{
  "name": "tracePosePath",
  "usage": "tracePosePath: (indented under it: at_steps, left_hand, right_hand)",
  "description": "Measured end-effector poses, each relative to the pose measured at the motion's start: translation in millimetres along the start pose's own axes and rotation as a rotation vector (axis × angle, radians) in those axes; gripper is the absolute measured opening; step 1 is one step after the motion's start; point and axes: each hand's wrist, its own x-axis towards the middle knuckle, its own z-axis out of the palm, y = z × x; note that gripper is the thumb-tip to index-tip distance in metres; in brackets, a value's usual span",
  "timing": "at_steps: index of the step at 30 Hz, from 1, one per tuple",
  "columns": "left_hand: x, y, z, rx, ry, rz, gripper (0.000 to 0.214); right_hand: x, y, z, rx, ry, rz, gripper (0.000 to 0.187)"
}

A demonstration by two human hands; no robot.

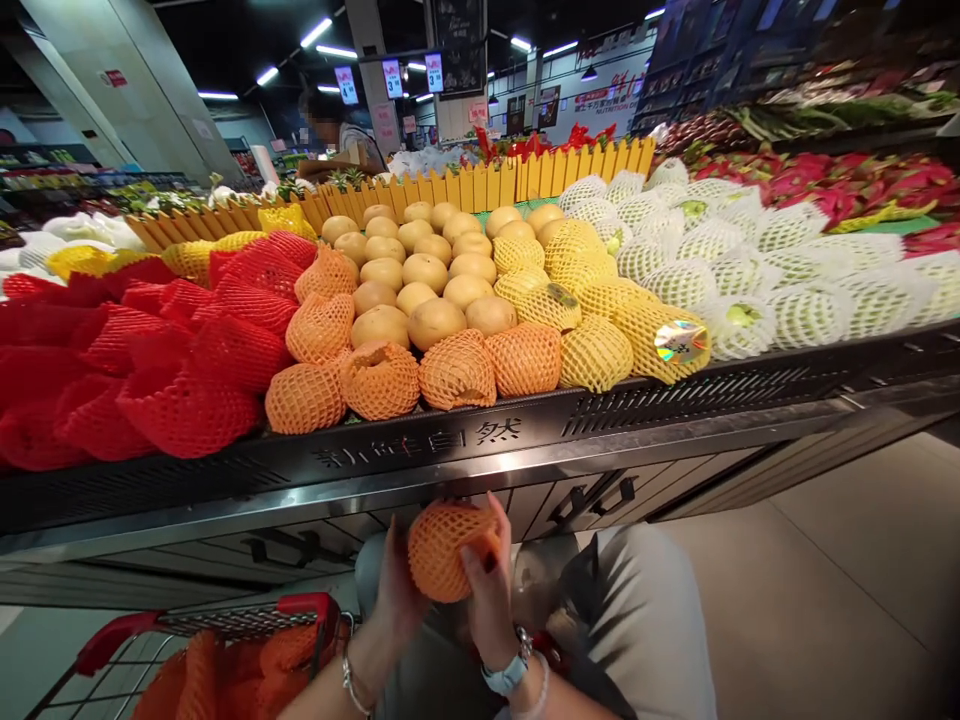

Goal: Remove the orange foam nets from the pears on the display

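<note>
A round fruit in an orange foam net (441, 552) is between my two hands, low in front of the display shelf. My left hand (399, 582) cups its left side. On the other side, my right hand (486, 585) has its thumb across the front of the net near a dark opening, with fingers behind. The net hides the fruit's skin. Above the hands, on the shelf, a front row of pears in orange nets (457, 370) borders a block of bare yellow-brown pears (436, 322).
Red foam nets (187, 385) lie left on the shelf; yellow-netted fruit (596, 350) and white-netted fruit (810, 310) sit right. A metal shelf edge (480, 470) runs above my hands. A red-handled cart (307, 605) with orange nets (281, 670) stands lower left. A person (349, 140) is beyond.
</note>
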Motion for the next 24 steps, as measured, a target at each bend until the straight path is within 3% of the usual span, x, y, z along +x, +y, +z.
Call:
tracePosePath:
  at_steps: [5,9,14,18,21,24]
  left_hand:
    - [-7,-12,2.9,0.297,-0.146,0.44,0.054]
    - [-12,-11,-1.7,0.397,-0.039,0.64,0.037]
    - [-19,-1,-1.9,0.36,0.042,0.76,0.019]
    - [-25,-1,-0.7,0.629,-0.122,0.826,0.029]
    - [-26,-1,0.8,0.79,-0.178,0.804,0.029]
    - [-22,-2,0.5,0.717,-0.141,0.721,0.033]
  right_hand:
    - [7,0,-1,0.271,0.139,0.143,0.071]
    - [1,8,5,0.312,0.07,0.35,0.051]
    - [-3,16,13,0.363,0.024,0.464,0.053]
    - [2,15,5,0.308,-0.066,0.429,0.061]
    - [5,11,-1,0.296,-0.06,0.382,0.056]
    - [5,3,-1,0.35,-0.001,0.402,0.047]
